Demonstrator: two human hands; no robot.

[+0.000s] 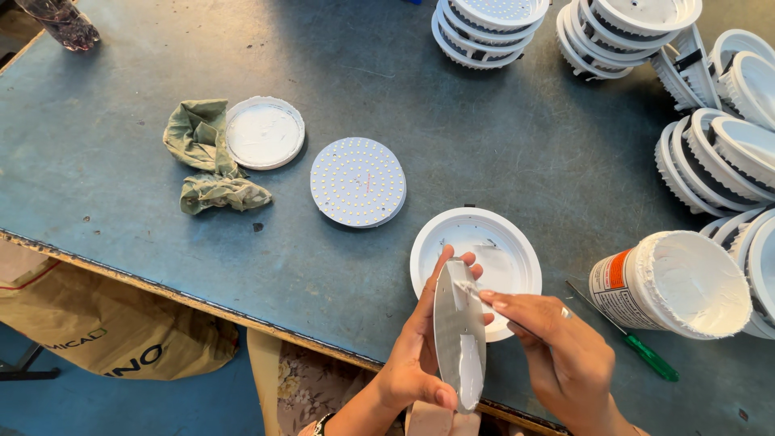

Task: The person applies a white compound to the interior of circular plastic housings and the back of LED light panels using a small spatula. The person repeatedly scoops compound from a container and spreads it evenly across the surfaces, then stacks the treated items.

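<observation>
My left hand (416,355) holds a round grey metal disc (458,335) on edge, near the table's front edge. White paste is smeared on the disc's face. My right hand (557,355) pinches a thin tool and its fingertips touch the paste near the disc's top. Just behind the hands lies an open white round lamp housing (476,258). A round board dotted with small lights (358,182) lies further left. An open tub of white paste (678,282) stands at the right.
A green rag (206,157) and a white lid with paste (264,132) lie at the left. Stacks of white housings (484,24) fill the back and right side (718,161). A green-handled screwdriver (638,343) lies by the tub. A brown bag (105,331) sits below the table.
</observation>
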